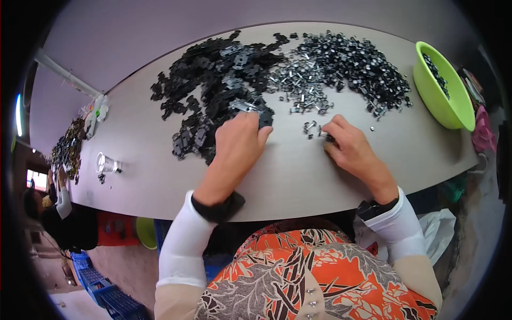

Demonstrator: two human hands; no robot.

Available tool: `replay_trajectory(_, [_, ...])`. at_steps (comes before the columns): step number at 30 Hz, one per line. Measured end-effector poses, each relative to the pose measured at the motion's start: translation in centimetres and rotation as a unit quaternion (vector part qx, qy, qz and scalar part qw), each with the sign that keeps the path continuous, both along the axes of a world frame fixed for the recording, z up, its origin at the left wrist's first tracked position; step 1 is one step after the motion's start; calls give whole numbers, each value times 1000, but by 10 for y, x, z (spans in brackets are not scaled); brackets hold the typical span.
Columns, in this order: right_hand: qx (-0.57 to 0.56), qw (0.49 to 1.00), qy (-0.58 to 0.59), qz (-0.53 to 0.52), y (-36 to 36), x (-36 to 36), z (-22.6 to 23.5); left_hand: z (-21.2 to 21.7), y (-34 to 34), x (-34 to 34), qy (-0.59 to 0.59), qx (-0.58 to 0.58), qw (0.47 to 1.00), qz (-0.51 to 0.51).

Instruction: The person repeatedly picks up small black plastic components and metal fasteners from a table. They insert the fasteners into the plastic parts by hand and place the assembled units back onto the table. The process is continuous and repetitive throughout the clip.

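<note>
My left hand [239, 143] rests at the near edge of a heap of flat black plates [213, 69]. Its fingertips reach in among the plates and are hidden; the thumb stands apart from the fingers, beside a dark plate. My right hand [349, 148] is closed in a pinch around a small silver pin with black ends, mostly covered by the fingers. Just left of it, a few like pins [309, 128] lie loose on the table [288, 181]. Beyond the right hand spreads a large heap of silver pins with black round ends [346, 64].
A lime-green basin [448, 101] with dark parts inside stands at the right edge. Toward the left are a clear plastic cup [108, 163] on its side and another heap of small parts [68, 149]. A person [58, 213] sits at the far left; blue crates [104, 288] are below.
</note>
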State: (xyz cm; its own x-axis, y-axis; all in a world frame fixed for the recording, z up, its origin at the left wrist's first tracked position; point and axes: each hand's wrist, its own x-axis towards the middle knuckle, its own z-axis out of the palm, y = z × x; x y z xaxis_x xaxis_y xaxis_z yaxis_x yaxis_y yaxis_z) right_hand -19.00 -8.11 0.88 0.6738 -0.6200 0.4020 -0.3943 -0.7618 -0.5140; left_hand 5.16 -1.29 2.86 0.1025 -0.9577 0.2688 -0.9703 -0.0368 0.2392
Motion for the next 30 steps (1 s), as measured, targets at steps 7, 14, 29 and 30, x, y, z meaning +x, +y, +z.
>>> replay_trajectory(7, [71, 994, -30, -72, -7, -18, -3, -16, -30, -9, -26, 25, 999, -34])
replay_trajectory(14, [77, 987, -9, -137, 0, -22, 7, -17, 3, -5, 302, -94, 948, -42])
replay_trajectory(29, [18, 984, 14, -176, 35, -21, 1, -13, 49, -26, 363, -42, 924, -116])
replay_trajectory(30, [-2, 982, 44, -185, 36, -17, 0, -15, 53, -30, 401, -4, 911, -99])
